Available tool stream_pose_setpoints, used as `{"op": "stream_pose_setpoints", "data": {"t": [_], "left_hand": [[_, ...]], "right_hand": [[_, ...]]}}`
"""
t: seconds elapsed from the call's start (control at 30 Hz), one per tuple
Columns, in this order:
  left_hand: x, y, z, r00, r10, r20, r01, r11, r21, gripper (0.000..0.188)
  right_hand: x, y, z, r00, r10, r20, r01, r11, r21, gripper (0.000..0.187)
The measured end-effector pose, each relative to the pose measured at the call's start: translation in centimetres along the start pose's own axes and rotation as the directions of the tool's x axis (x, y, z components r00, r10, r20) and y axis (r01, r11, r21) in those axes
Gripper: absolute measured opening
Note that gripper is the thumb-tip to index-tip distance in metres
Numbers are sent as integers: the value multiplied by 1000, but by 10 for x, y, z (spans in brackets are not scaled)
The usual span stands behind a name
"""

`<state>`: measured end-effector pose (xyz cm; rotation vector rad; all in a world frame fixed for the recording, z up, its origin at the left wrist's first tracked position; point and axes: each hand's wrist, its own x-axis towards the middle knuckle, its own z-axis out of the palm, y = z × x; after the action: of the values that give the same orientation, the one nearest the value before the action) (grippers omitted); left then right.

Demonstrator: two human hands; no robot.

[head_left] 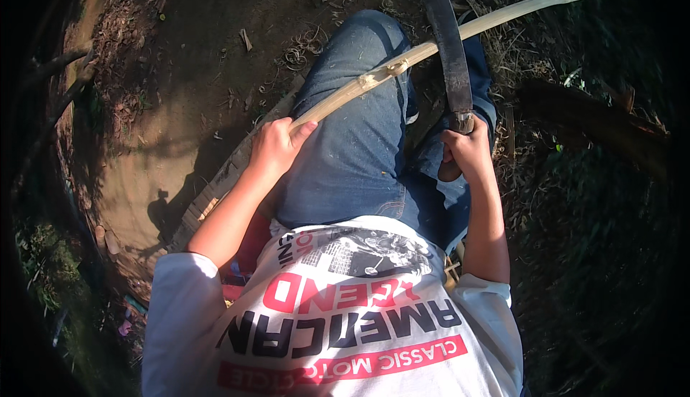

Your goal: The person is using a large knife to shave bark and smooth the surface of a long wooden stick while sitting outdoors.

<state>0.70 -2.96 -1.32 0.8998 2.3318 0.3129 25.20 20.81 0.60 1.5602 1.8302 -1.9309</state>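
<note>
A person's left hand [277, 147] clamps the near end of a peeled stick [359, 83] — slung across the jeans [352, 138]. The right hand [468, 147] grips a machete [453, 63] — blade [442, 16] crossing over the stick, contact impossible to tell

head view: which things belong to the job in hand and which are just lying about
Looks part of the job:
- stick, in the left hand
- big knife, in the right hand

Seems just lying about:
- dry leaf
- curled shavings
- dark log, on the right
</note>
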Motion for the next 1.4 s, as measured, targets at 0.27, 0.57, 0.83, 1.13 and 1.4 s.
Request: {"op": "stream_pose_setpoints", "data": {"t": [0.27, 0.57, 0.83, 1.13, 1.4], "left_hand": [[-8, -6, 7, 998, 39, -57, -42, 998, -46, 81], [-2, -12, 7, 998, 48, -40, -50, 996, -78, 78], [-5, -16, 2, 984, 170, -52, -178, 948, -263, 59], [-2, 8, -46, 936, -72, 345, 169, 951, -260, 48], [-15, 9, -38, 985, 164, 54, -154, 976, -154, 30]], "right_hand": [[2, 4, 1, 998, -17, -68, 19, 999, 32, 21], [-1, -4, 4, 998, 2, -67, 4, 996, 87, 13], [-4, -3, 4, 979, -45, -196, 56, 997, 51, 15], [-5, 10, 16, 958, -34, -285, 90, 978, 186, 11], [-17, 4, 3, 928, -77, -365, 168, 959, 227, 18]]}}
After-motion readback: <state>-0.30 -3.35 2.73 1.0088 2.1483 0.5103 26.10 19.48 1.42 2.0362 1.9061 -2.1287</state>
